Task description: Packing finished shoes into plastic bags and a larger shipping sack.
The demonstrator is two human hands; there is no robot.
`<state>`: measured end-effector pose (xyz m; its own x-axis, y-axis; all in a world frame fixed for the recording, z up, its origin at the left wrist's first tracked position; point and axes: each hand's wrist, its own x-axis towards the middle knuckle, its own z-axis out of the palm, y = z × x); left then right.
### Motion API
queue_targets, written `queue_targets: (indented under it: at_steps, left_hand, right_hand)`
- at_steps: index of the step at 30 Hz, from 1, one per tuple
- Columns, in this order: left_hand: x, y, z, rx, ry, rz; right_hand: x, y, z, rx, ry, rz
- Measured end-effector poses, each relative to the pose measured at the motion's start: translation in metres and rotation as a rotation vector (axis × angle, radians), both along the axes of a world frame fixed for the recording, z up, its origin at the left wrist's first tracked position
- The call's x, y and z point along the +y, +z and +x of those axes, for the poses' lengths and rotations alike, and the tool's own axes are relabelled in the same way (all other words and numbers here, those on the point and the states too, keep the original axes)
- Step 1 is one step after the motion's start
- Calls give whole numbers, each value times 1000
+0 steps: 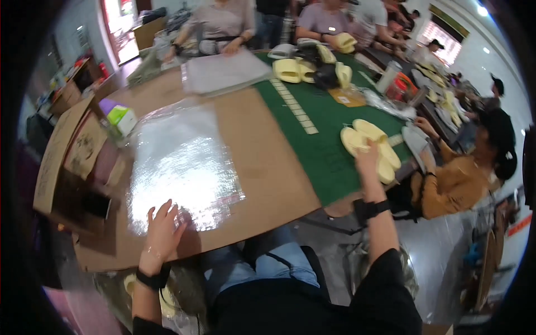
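Two bare hands reach over a brown cardboard-topped counter (268, 173), the left wide and the right on footwear. Nearest, below the counter's edge, a translucent plastic sack (187, 282) has pale yellow slippers (166, 306) in it.

The left hand (163, 226), fingers spread and grasping nothing, is over the near edge of a flat pile of shiny clear plastic bags (181, 156). Left of that pile stands an open brown cardboard box (58, 156), its opening turned toward the bags, with brown and dull pink material inside. Behind it is a small purple, green and white carton (119, 117).

The right hand (367, 159) lies on a pair of pale yellow open-toed slippers (384, 149), set on the green mat (321, 162) to the right; whether its fingers grip or merely rest, I cannot tell. Just beyond the pair, a seated co-worker in a mustard top (455, 190) handles a grey slipper (416, 142).

Farther along the mat are a clear red-topped jar (397, 89), a white cylindrical container (389, 76) and a cluster of yellow, black and grey slippers (287, 70). Across the counter, another person's hands touch a stack of translucent sheets (223, 72).
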<state>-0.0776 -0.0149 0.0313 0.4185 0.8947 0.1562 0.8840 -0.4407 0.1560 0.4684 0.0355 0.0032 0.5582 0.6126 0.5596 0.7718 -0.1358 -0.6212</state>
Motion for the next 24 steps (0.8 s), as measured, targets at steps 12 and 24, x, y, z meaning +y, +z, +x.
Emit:
queue_targets:
  at_steps: [12, 24]
  left_hand:
    - [71, -39, -21, 325, 51, -33]
    - [74, -32, -10, 204, -72, -115]
  right_hand:
    - [15, -55, 174, 576, 56, -308]
    - [-1, 37, 52, -329, 286, -674]
